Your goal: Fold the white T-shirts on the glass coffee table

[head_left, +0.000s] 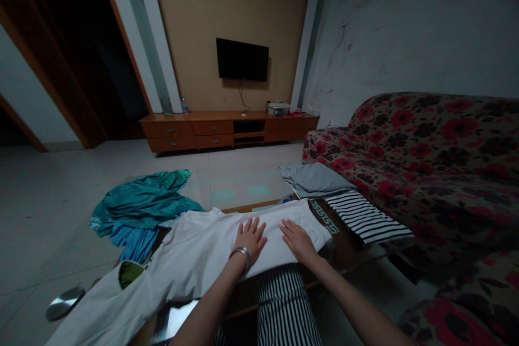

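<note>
A white long-sleeved garment (203, 248) lies spread over a low table (344, 251), one sleeve trailing to the lower left. My left hand (250, 238), with a silver bangle on the wrist, rests flat on the cloth, fingers spread. To its right, my right hand (298, 240) also lies flat on the garment near its right end, fingers stretched out. Neither hand grips anything. Below the cloth, a striped trouser leg (286, 305) shows between my forearms.
Teal clothing (141, 200) and blue cloth (135, 240) are heaped at the left. Folded grey cloth (316, 178) and black-and-white striped cloth (367, 216) lie at the right, beside a floral sofa (421, 140). A round metal object (65, 303) is at lower left.
</note>
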Demonstrator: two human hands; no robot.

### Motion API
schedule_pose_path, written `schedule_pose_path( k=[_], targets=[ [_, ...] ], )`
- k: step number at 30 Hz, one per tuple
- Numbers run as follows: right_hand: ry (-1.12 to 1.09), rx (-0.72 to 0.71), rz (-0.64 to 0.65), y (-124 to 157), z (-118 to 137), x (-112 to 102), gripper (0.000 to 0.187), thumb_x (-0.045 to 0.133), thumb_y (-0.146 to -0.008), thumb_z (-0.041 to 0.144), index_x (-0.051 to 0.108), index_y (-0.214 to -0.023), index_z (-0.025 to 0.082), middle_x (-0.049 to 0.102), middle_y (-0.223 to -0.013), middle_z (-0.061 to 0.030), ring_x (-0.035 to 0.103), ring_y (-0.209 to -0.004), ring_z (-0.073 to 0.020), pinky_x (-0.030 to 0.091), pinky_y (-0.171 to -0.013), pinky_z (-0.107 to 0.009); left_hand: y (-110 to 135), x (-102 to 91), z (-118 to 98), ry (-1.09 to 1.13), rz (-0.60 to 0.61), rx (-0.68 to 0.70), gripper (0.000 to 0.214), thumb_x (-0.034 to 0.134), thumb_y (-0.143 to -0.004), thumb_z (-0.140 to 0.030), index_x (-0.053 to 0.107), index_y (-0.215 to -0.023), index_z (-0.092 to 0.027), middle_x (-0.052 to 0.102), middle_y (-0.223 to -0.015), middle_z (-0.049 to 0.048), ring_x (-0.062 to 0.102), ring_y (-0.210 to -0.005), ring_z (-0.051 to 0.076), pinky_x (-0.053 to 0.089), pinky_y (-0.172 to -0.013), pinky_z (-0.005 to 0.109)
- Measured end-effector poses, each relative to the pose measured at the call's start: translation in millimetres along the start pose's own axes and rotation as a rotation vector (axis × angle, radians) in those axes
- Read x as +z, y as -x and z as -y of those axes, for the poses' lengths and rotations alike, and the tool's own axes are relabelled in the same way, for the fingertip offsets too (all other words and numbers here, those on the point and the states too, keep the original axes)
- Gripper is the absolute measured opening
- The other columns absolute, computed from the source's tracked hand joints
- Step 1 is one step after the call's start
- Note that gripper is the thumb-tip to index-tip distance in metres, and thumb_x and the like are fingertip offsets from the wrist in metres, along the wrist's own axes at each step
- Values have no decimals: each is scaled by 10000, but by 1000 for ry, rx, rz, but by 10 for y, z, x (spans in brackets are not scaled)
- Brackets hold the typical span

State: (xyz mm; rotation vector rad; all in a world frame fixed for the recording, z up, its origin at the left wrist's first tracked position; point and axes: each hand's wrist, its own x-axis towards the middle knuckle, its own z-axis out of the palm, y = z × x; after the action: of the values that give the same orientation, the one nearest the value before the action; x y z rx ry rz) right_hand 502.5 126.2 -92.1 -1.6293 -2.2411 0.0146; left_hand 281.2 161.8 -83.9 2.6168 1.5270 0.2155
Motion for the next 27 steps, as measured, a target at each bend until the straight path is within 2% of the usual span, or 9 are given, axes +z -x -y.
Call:
schedule_pose_path(
  k=[2,6,9,11,15,18,21,24,27],
  targets=[
    [-6,11,9,-54,32,-99,346,416,-907,272,580,-1210,237,518,-1332,-53,427,-1247,-228,361,-1008,-396,15,-40,-7,27,11,107,469,341,-923,-391,358,-1391,-352,222,-1524,-8,157,-1400,272,169,-1090,541],
    [-2,49,5,-356,45,-293,267,411,-915,269,662,-982,205,655,-1029,-73,539,-1002,-205,406,-878,-337,35,-110,-10,79,32,291,417,310,-940,-340,433,-1338,-345,308,-1492,-29,225,-1380,214,200,-1095,491],
    [23,45,-57,-727,-72,-319,228,482,-876,202,629,-1050,202,632,-1049,-68,505,-1010,-201,376,-873,-324,26,-122,4,93,18,298,413,311,-942,-349,432,-1336,-333,321,-1486,-26,247,-1371,212,217,-1087,488],
    [47,23,-24,-964,-189,-267,237,553,-828,177,630,-1049,214,623,-1063,-58,484,-1026,-209,359,-869,-328,12,-115,14,93,10,302,412,310,-944,-354,429,-1338,-326,325,-1484,-21,250,-1369,213,217,-1087,488],
    [46,14,36,-1180,-368,-148,70,611,-787,162,654,-835,191,635,-872,-43,496,-918,-201,353,-818,-327,-21,-107,15,77,-4,302,400,332,-941,-339,446,-1324,-308,335,-1479,4,264,-1357,230,222,-1078,491],
    [-1,-66,-71,-1060,-388,-197,34,597,-805,162,621,-786,176,615,-853,-41,486,-901,-192,352,-814,-330,-48,-130,-6,74,-39,284,372,403,-920,-318,487,-1281,-294,374,-1448,38,309,-1318,259,263,-1045,497],
    [-43,-177,-127,-785,-339,-336,53,545,-845,164,593,-823,167,598,-883,-46,480,-901,-182,341,-879,-357,-79,-149,-25,97,-63,248,262,451,-899,-243,591,-1121,-245,541,-1244,69,459,-1131,250,380,-931,441],
    [-37,-262,-85,-472,-270,-417,105,479,-873,140,573,-834,166,580,-812,-32,480,-837,-164,312,-934,-384,-103,-119,-20,121,-46,258,185,464,-886,-166,636,-937,-209,617,-955,47,522,-884,203,445,-782,364],
    [-14,-319,-25,-209,-191,-389,164,435,-896,137,563,-799,167,558,-748,-25,464,-778,-158,339,-847,-345,-99,-69,-4,150,-82,276,164,510,-852,-115,639,-911,-196,629,-937,36,532,-863,196,467,-770,351]
  ],
)
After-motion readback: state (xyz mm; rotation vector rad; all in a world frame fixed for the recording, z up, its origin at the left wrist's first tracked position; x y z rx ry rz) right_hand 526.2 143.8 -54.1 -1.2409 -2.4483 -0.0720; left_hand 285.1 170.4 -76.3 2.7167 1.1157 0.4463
